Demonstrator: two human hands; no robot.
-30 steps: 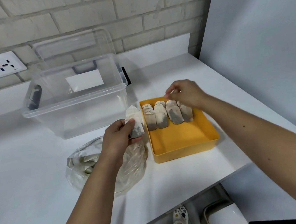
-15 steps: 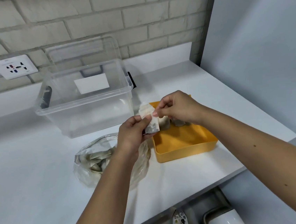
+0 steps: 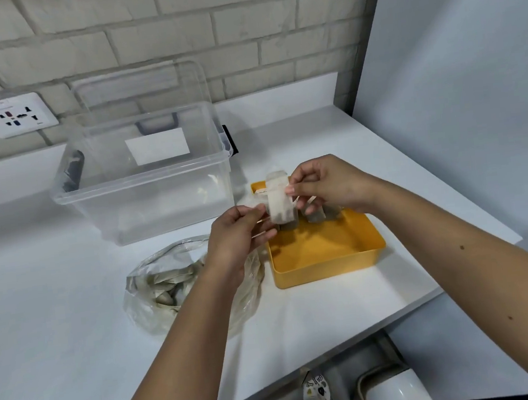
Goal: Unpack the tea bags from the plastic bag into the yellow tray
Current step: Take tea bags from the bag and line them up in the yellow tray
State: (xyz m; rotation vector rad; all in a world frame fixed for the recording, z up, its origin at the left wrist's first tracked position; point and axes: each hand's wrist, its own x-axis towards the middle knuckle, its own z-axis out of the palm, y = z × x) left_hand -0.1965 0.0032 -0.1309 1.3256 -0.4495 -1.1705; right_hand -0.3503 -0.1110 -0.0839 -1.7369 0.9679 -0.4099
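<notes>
Over far end of yellow tray (image 3: 329,271), right grip (image 3: 329,186) and left grip (image 3: 237,238) both pinched one tea bag (image 3: 279,203); looked like a handover. Plastic bag (image 3: 154,286) on surface (image 3: 73,317) held more. Next, probably: left releases, right stands it beside row (image 3: 315,217).

Both forearms extend forward, hands raised close together. Left hand (image 3: 237,235) and right hand (image 3: 329,186) pinch the same tea bag (image 3: 279,203) from opposite sides.

no legible text, box label (image 3: 157,146) blank, socket marking (image 3: 1,103) too small
</notes>
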